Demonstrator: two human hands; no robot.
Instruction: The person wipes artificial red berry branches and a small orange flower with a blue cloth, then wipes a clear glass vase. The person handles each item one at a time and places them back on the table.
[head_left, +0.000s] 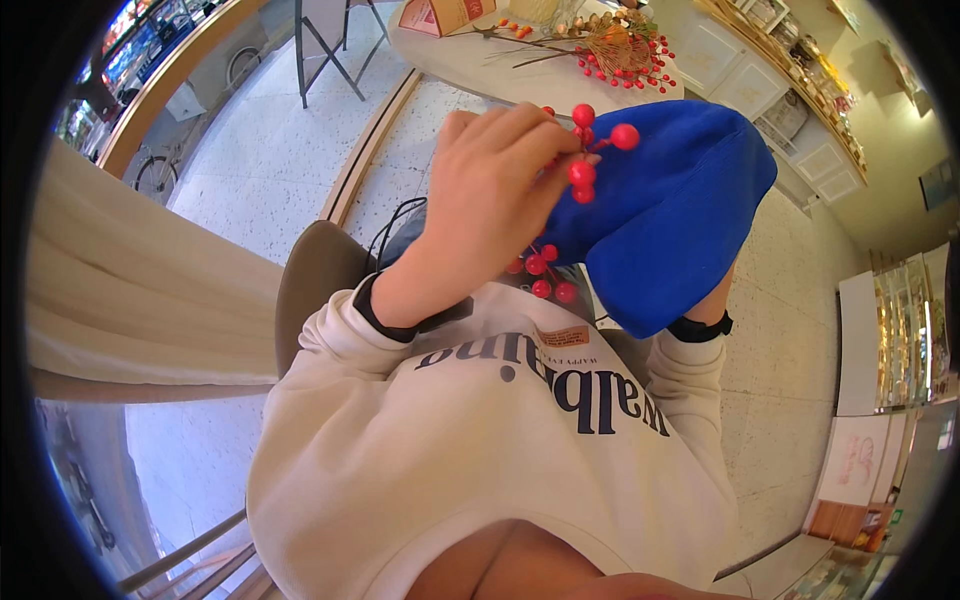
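My left hand is raised in front of my chest, its fingers pinched on a sprig of red artificial berries. Several round berries stick out past the fingertips, and more red berries show below the hand, over my lap. Beside the sprig is a blue fabric piece, possibly a knit hat, draped over my right hand. Only the right wrist with a black band shows; the fingers are hidden under the cloth. Berries at the fingertips overlap the blue fabric in the view.
Ahead is a pale rounded table bearing a bunch of dried stems and red berries and a printed carton. A brown chair and a beige curtain are on the left. Shelves and cabinets line the right.
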